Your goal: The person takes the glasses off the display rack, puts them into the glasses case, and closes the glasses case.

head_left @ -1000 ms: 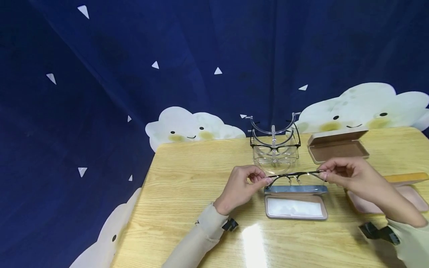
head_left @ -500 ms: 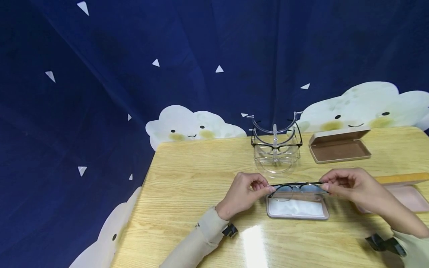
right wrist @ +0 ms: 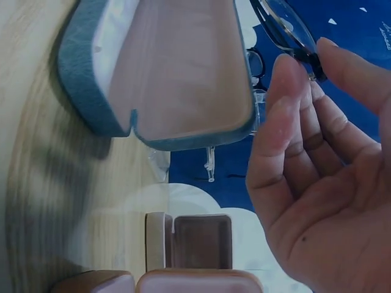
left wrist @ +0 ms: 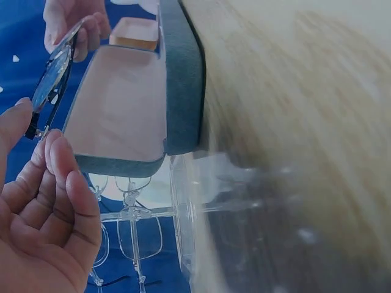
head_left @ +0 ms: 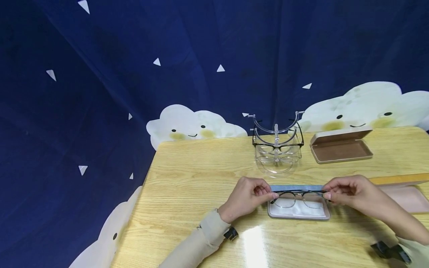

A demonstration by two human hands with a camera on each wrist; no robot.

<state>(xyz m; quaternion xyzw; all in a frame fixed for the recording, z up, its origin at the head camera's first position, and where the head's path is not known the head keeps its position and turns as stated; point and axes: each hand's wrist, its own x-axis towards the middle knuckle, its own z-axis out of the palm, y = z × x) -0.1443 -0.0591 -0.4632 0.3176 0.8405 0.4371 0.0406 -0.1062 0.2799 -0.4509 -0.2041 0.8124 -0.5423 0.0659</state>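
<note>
A pair of eyeglasses with a black browline is held level between two hands, low over an open blue-green glasses case. The left hand pinches one end of the frame between thumb and fingers. At the opposite end, the right hand pinches the frame the same way, as the right wrist view also shows. A folded white cloth lies in the case's base, partly covered by the lenses in the head view. The lid's pinkish lining stands raised behind the glasses.
Behind the case, a clear display stand bears black-framed glasses and other thin-rimmed ones. An open case with brown lining lies at the back right. Nearer, an orange case with pink lining is partly behind the right forearm.
Both hands have brought the eyeglasses down and toward the person, from above the raised lid to over the case's base and cloth. The grips at both ends look the same.
</note>
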